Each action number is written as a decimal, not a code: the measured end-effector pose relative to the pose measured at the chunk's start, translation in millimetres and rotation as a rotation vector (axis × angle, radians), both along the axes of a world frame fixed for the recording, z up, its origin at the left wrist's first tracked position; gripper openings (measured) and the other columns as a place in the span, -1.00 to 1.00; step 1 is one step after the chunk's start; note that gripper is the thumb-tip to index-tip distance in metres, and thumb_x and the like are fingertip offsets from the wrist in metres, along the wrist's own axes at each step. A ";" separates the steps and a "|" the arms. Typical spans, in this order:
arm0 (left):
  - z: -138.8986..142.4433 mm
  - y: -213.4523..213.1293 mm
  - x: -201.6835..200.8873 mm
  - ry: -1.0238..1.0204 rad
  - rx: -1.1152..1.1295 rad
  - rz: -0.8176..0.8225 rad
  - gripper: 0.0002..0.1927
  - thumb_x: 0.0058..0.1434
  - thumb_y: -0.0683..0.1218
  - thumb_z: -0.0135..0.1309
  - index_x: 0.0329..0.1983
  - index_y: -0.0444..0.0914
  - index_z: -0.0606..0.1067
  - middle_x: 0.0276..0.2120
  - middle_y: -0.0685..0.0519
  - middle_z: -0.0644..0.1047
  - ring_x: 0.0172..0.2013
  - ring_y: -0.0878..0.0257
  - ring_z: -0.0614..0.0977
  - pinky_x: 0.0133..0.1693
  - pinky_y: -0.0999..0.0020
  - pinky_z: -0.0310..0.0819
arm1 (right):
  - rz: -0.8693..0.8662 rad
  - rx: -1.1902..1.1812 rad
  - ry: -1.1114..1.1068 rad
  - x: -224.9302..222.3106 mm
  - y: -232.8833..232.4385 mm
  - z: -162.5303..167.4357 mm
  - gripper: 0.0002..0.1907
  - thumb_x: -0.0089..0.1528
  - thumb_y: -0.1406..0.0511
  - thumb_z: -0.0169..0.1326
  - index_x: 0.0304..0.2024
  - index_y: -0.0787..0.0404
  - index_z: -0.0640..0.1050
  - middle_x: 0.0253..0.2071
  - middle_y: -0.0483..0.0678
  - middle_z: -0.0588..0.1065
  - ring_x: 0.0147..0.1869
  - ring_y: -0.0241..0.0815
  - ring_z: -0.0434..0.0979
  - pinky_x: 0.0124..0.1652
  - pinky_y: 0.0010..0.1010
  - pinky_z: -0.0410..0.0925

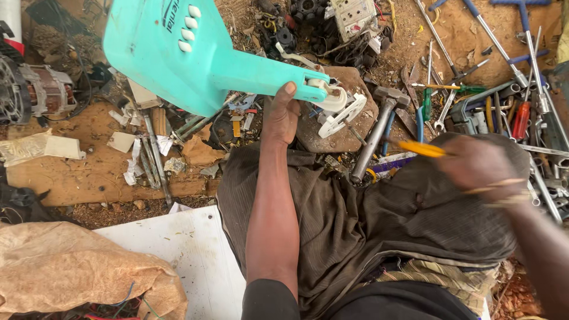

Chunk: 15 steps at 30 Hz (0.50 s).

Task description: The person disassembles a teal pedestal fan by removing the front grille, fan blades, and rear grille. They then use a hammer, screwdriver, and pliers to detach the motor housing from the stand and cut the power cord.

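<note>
My left hand (281, 114) grips the narrow neck of a turquoise plastic fan base (178, 50), holding it tilted above the ground. A white plastic fitting (339, 106) hangs at the neck's end, over a flat brown stone (355, 127). My right hand (477, 166) is blurred over my right knee and holds a thin yellow-handled tool (422, 149) pointing left. Dark trousers (355, 219) cover my lap.
A hammer (379, 127) lies beside the stone. Screwdrivers, spanners and pliers (510, 106) are piled at right. An electric motor (41, 89) sits at far left. A white board (189, 255) and a brown paper sack (71, 272) lie at lower left. Scraps litter the dirt.
</note>
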<state>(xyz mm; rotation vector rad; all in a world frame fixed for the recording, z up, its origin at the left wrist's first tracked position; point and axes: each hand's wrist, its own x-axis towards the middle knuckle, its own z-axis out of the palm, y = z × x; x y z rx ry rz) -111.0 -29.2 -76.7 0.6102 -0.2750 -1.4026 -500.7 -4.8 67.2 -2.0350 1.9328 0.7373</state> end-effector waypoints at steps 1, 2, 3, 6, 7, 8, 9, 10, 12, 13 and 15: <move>-0.5 0.0 -0.5 0.005 0.017 -0.001 0.03 -0.18 0.19 0.52 0.26 -0.32 0.27 0.09 -0.05 0.42 0.23 0.10 0.43 0.39 0.13 0.19 | 0.001 -0.002 -0.003 -24.3 -1.4 5.8 -0.72 0.40 0.12 0.01 -0.07 0.18 0.57 -0.31 0.05 0.54 -0.37 -0.14 0.58 -0.35 -0.30 0.48; -1.1 0.4 -1.4 0.009 0.037 -0.001 0.05 -0.20 0.19 0.52 0.26 -0.29 0.26 0.09 -0.04 0.42 0.23 0.11 0.42 0.39 0.15 0.17 | -0.016 0.033 0.023 -49.8 -2.1 8.7 -0.71 0.37 0.13 0.04 -0.03 0.19 0.54 -0.28 0.07 0.53 -0.34 -0.11 0.58 -0.33 -0.27 0.48; -1.7 0.5 -1.5 0.010 0.053 0.002 0.06 -0.22 0.19 0.53 0.27 -0.26 0.25 0.10 -0.03 0.41 0.24 0.13 0.41 0.39 0.17 0.15 | -0.041 0.086 0.086 -71.7 -1.4 4.7 -0.69 0.35 0.14 0.07 0.01 0.20 0.50 -0.25 0.09 0.53 -0.31 -0.08 0.58 -0.30 -0.23 0.49; -3.4 1.0 -1.3 0.001 0.004 0.009 0.04 -0.15 0.18 0.53 0.27 -0.38 0.29 0.11 -0.08 0.43 0.27 0.08 0.44 0.43 0.14 0.17 | -0.151 0.345 0.338 -116.5 10.0 -8.3 -0.55 0.28 0.17 0.15 0.13 0.24 0.40 -0.18 0.14 0.52 -0.22 0.01 0.58 -0.23 -0.13 0.49; -3.8 0.7 -1.4 0.006 0.004 0.009 0.03 -0.15 0.18 0.53 0.26 -0.37 0.29 0.10 -0.07 0.43 0.26 0.08 0.44 0.42 0.12 0.18 | -0.173 0.432 0.331 -123.2 16.2 -4.7 -0.48 0.25 0.18 0.18 0.17 0.25 0.37 -0.15 0.16 0.51 -0.18 0.04 0.58 -0.20 -0.10 0.49; -4.0 0.7 -1.4 0.012 0.003 0.008 0.03 -0.15 0.18 0.53 0.26 -0.36 0.29 0.10 -0.07 0.43 0.24 0.08 0.44 0.41 0.11 0.20 | -0.203 0.526 0.300 -122.9 24.9 -0.2 -0.42 0.23 0.19 0.21 0.21 0.26 0.33 -0.12 0.18 0.51 -0.15 0.07 0.58 -0.18 -0.07 0.49; -4.0 -0.5 -1.2 0.019 -0.002 0.008 0.03 -0.15 0.18 0.53 0.26 -0.35 0.29 0.09 -0.06 0.43 0.23 0.08 0.45 0.40 0.10 0.21 | -0.287 0.591 0.059 -116.0 32.8 6.5 -0.35 0.21 0.20 0.24 0.25 0.27 0.30 -0.10 0.19 0.51 -0.12 0.10 0.58 -0.15 -0.03 0.49; -3.8 -1.8 -2.0 0.022 0.003 0.003 0.03 -0.16 0.18 0.53 0.26 -0.34 0.28 0.09 -0.05 0.43 0.23 0.09 0.45 0.41 0.12 0.21 | -0.533 0.674 -0.460 -107.2 38.0 20.5 -0.27 0.18 0.21 0.27 0.30 0.29 0.26 -0.07 0.21 0.50 -0.09 0.13 0.58 -0.13 0.00 0.49; -3.7 -3.3 -1.8 0.022 0.016 0.001 0.03 -0.17 0.18 0.53 0.26 -0.31 0.27 0.08 -0.02 0.43 0.22 0.10 0.45 0.42 0.15 0.21 | -0.882 0.916 -1.320 -66.0 58.6 28.4 -0.13 0.13 0.22 0.33 0.38 0.31 0.20 -0.02 0.25 0.49 -0.02 0.19 0.59 -0.08 0.07 0.50; -3.8 -3.1 -1.9 0.022 0.004 -0.001 0.03 -0.16 0.18 0.53 0.26 -0.32 0.27 0.08 -0.03 0.43 0.22 0.10 0.45 0.41 0.14 0.22 | -0.846 0.984 -1.551 -37.6 65.6 21.5 -0.05 0.11 0.23 0.36 0.42 0.32 0.16 0.01 0.27 0.49 0.01 0.22 0.59 -0.05 0.10 0.50; -5.0 -1.8 -1.3 0.020 -0.003 -0.009 0.02 -0.14 0.18 0.53 0.26 -0.34 0.28 0.08 -0.05 0.44 0.22 0.09 0.45 0.39 0.11 0.24 | -0.682 1.009 -1.735 18.4 81.3 -3.1 -0.03 0.12 0.24 0.40 0.45 0.46 0.21 -0.05 0.30 0.54 -0.04 0.12 0.63 -0.10 -0.03 0.58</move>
